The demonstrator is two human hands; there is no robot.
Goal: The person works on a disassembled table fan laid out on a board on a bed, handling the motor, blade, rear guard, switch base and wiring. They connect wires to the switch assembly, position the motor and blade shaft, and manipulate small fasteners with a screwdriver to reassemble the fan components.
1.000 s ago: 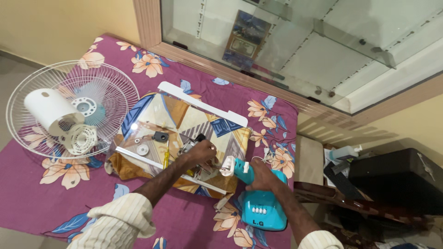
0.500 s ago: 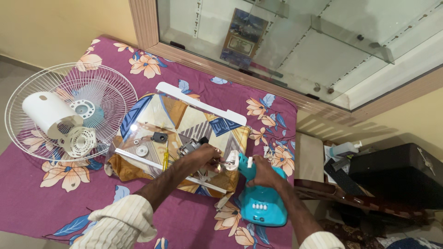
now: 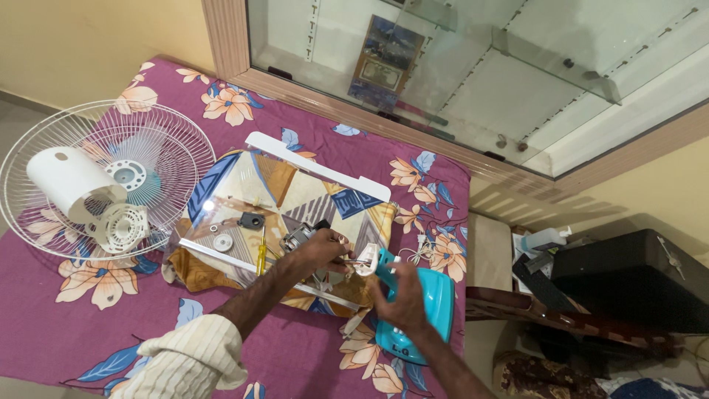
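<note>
head view, seen from above, left to right. at nine o'clock lies a round white wire fan guard [image 3: 103,188] with pale translucent blades, a white cylindrical plastic motor housing [image 3: 65,179] resting on it and a white ribbed plastic disc [image 3: 122,227] just beside; the fan is plainly taken apart, guard and housing off their stand. toward the centre a clear plastic sheet [image 3: 288,196] over a geometric patterned cushion carries small loose parts: a black square piece [image 3: 252,220], a grey metal washer [image 3: 223,242], a yellow-handled screwdriver [image 3: 261,255]. the left hand [image 3: 323,250], sleeve in cream striped cloth, is closed around a small grey metal motor part [image 3: 299,236] and pinches thin wires. at five o'clock the right hand [image 3: 400,299] grips the neck of a glossy teal plastic fan base [image 3: 425,310], its white end piece [image 3: 368,262] touching the left fingers. wiring looks unfinished; reassembly of guard and housing remains. all rests on a purple floral cloth [image 3: 310,355].
</note>
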